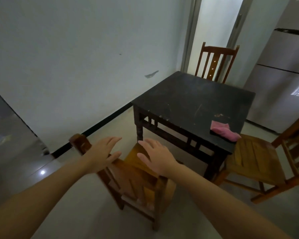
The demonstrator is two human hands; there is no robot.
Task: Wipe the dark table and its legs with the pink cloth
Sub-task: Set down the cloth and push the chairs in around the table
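Note:
The dark square table (188,99) stands right of centre, its worn top scratched, its carved legs (139,130) visible beneath. A crumpled pink cloth (223,131) lies on the table's near right corner. My left hand (103,152) and my right hand (156,156) are stretched forward with straight fingers over the backrest of a wooden chair (133,176) in front of the table. Neither hand holds anything, and both are well left of the cloth.
A second wooden chair (254,157) sits at the table's right side, a third (216,62) behind it by the doorway. A silver fridge (283,75) stands at far right. The white wall runs along the left, with pale floor below.

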